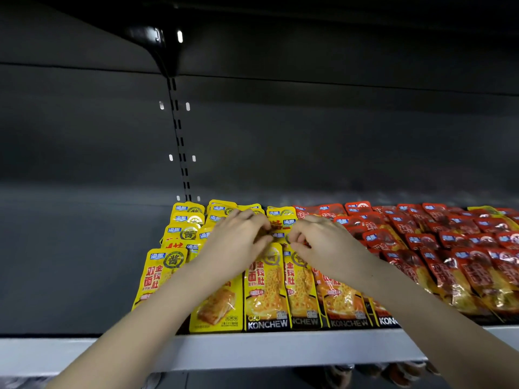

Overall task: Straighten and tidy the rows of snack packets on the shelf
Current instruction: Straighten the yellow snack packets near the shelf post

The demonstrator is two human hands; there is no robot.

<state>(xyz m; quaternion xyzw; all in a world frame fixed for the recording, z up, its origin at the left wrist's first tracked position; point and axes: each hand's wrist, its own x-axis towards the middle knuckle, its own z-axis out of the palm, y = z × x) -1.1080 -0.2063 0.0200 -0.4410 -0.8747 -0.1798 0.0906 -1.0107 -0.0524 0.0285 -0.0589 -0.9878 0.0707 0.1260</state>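
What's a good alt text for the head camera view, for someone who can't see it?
A person's left hand and right hand reach onto a grey store shelf and pinch yellow snack packets lying in overlapping rows. Rows of red snack packets lie to their right, under a dark upper shelf.

Two hands (238,242) (325,245), one shelf (252,352), dozens of snack packets (266,290)
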